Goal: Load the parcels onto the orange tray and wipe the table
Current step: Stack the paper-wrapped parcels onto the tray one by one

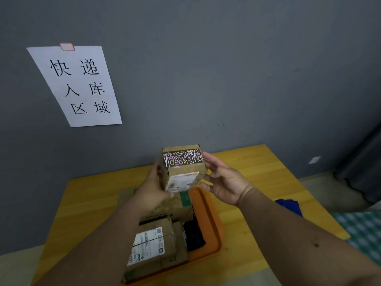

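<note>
the left hand (153, 187) hides the near left side of the small box (183, 169), whose white label is too blurred to read. both forearms cover much of the orange tray (208, 215), and the blue cloth (289, 206) is partly hidden behind the right forearm.

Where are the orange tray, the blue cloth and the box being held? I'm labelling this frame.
orange tray (208, 219): head view, on its bare right rim.
blue cloth (289, 206): head view, on its visible middle, at the table's right edge.
box (185, 172): head view, on its front face, between both hands.
</note>
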